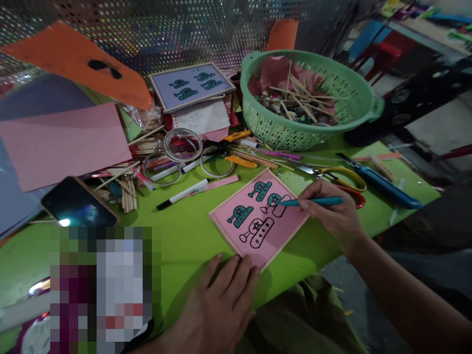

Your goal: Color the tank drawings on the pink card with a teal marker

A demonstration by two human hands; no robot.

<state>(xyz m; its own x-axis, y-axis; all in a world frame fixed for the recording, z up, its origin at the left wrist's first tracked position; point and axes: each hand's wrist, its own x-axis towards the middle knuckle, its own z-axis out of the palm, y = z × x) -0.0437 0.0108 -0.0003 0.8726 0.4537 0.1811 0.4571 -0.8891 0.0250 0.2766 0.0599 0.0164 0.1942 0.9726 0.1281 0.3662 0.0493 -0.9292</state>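
My right hand [330,209] is closed on a teal marker [324,201], its tip touching a drawn tank on the pink card [236,238]. The card has a pale wooden border and lies tilted on the green table [177,223]. Two of its tanks are coloured teal; the one under the tip is partly teal, and the lowest shows only black outlines. My left hand [228,295] rests flat with fingers spread, fingertips at the card's near edge, holding nothing.
Behind stand a green basket [295,132] of sticks and a framed purple card [191,86] with teal tanks. Scissors [342,177] and a blue cutter [387,187] lie right. Tape rolls [182,145], a black-and-white marker [182,194] and a phone [81,201] lie left.
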